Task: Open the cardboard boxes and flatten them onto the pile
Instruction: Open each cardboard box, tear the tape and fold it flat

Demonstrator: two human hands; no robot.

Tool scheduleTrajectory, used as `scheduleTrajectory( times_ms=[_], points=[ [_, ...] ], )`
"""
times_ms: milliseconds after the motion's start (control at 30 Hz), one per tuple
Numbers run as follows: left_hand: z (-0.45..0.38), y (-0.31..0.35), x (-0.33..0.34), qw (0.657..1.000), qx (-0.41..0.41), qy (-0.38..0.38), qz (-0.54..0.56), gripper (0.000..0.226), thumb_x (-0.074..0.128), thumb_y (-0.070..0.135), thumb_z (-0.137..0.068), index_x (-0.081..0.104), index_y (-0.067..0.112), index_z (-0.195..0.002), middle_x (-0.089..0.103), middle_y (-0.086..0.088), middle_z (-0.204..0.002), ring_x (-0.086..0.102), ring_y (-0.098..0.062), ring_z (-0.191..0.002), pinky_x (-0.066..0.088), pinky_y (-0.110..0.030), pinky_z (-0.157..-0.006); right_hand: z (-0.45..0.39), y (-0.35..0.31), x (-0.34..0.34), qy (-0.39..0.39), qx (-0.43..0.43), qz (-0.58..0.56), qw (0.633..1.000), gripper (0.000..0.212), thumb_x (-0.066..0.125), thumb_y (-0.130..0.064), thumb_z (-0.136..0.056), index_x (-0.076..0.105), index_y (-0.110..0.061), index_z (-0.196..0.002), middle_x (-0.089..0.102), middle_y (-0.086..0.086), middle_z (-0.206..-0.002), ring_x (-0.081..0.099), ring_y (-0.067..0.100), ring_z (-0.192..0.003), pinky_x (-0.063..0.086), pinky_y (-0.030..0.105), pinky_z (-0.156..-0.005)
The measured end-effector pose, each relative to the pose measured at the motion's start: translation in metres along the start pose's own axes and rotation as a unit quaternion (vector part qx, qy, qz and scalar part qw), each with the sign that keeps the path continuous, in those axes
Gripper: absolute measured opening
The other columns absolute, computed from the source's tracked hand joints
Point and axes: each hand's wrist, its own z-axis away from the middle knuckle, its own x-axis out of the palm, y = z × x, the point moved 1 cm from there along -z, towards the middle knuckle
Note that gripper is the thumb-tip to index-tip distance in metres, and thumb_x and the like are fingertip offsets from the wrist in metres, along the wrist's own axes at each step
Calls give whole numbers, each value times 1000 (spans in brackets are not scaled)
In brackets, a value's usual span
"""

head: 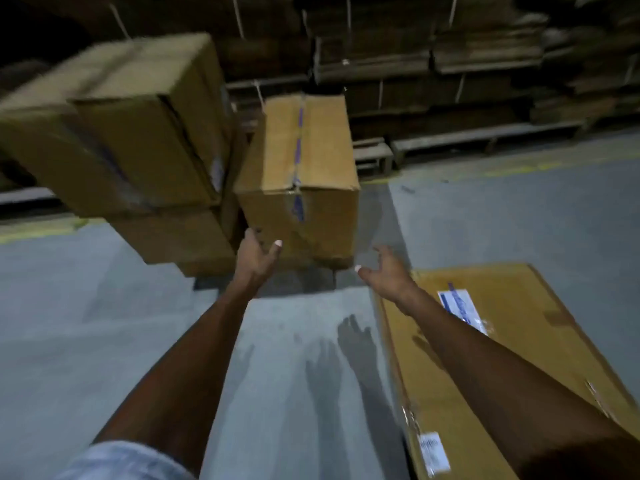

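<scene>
Nearest, at lower left, a pale blue sleeve (128, 460). At lower right, flattened cardboard (502, 344) lying on the grey floor (104, 323), bearing white labels, partly under the right forearm. Both arms extended forward. Left hand (258, 258) palm up, fingers spread and relaxed, touching the lower near corner of the upright taped box (304, 174); no grasp visible. Right hand (384, 271) open, fingers splayed, just short of the same box, holding nothing. Left of it, blurred stacked boxes (138, 133). Farthest, in dim light, tied bundles of flat cardboard (450, 64) on low wooden pallets (485, 136).
</scene>
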Motion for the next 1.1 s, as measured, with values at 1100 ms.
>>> scheduleTrajectory(
  times_ms=[1100],
  points=[
    [-164,-177,-252,958,-41,200,202,110,78,34,-85,-4,30,-157,25,-8,-160,33,-33,-143,34,-53,-115,-111,-259,266,2,-139,-211,968,100,70,-58,-87,10,-23,-160,29,3,-157,33,25,-144,33,30,-103]
  ],
)
